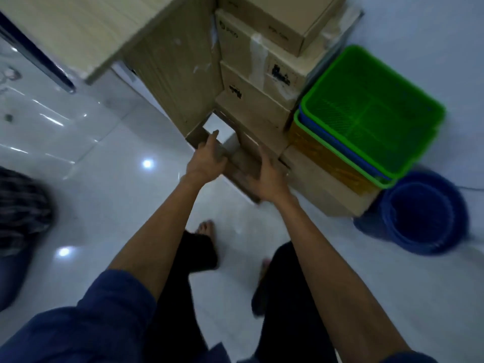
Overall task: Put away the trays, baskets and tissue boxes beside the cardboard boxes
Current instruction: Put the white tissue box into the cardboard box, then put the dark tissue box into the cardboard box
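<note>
Low against the stack of cardboard boxes, I hold a brown tissue box between both hands. My left hand grips its left end, with one finger stretched toward a pale patch at the far side. My right hand grips the right end, thumb across the near face. Green and blue trays are nested on a cardboard box to the right. A blue round basket stands on the floor beside it. The view is motion-blurred.
A wooden table top juts out at upper left, with a panel beside the boxes. The white tiled floor is glossy. My bare feet stand just below the box. A dark striped shape lies at the left edge.
</note>
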